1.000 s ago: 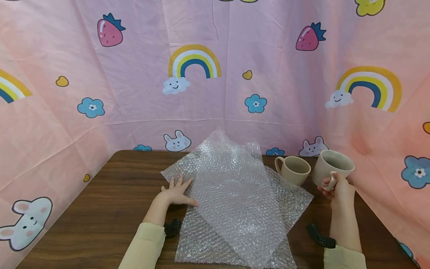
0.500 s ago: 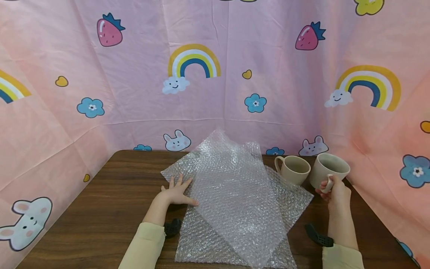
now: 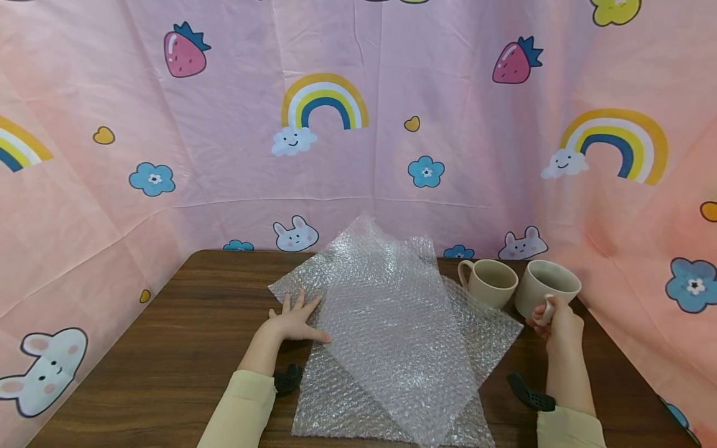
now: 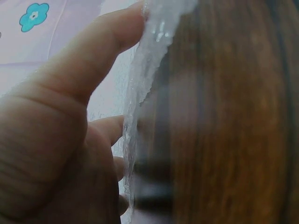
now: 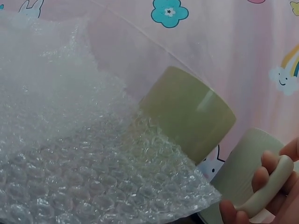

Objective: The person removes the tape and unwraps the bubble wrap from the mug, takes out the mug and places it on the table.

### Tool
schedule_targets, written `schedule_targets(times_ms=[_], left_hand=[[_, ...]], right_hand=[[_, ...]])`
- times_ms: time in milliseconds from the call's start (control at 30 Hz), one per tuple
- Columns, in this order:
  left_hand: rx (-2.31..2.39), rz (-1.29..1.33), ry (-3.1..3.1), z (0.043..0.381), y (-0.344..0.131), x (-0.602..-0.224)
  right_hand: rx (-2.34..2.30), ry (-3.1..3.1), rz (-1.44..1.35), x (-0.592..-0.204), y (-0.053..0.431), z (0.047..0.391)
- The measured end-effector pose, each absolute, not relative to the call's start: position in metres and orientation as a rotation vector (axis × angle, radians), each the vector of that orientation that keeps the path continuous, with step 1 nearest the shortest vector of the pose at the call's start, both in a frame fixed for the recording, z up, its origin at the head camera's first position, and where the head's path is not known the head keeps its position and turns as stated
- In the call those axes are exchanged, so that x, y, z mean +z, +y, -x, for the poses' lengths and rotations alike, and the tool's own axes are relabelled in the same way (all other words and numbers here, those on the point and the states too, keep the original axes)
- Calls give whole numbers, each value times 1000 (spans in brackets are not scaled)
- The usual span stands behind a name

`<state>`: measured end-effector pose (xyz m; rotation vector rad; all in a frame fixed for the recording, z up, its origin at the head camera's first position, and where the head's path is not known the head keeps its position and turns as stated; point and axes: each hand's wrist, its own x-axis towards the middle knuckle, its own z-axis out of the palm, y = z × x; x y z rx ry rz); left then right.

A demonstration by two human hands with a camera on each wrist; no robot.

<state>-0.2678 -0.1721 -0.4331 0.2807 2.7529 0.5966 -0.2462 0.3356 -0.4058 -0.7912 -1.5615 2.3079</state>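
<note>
Sheets of bubble wrap [image 3: 392,336] lie overlapped across the middle of the table. My left hand [image 3: 292,320] rests on their left edge, fingers spread; in the left wrist view its thumb [image 4: 88,56] touches the wrap's edge. At the table's right side, my right hand [image 3: 562,323] grips the handle of a large pale grey mug [image 3: 534,295]. Curled fingers around that handle [image 5: 271,186] show in the right wrist view. Just left of it stands a smaller beige mug [image 3: 492,285], its handle to the left, its lower part partly behind the wrap's right corner.
The dark wooden table [image 3: 168,348] runs out to both sides of the wrap. Behind and around it hangs a pink curtain [image 3: 235,155] printed with rainbows, strawberries and rabbits. A black strap mount sits on each wrist.
My right hand has lowered the large mug and shifted it slightly left, toward the smaller mug. The left hand and the bubble wrap have stayed put.
</note>
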Motion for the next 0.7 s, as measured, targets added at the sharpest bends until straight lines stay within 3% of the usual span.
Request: schedule_targets(times_ms=[700], left_hand=[[604, -271, 2752, 267, -172, -433]], right_hand=[[2266, -1670, 814, -413, 339, 246]])
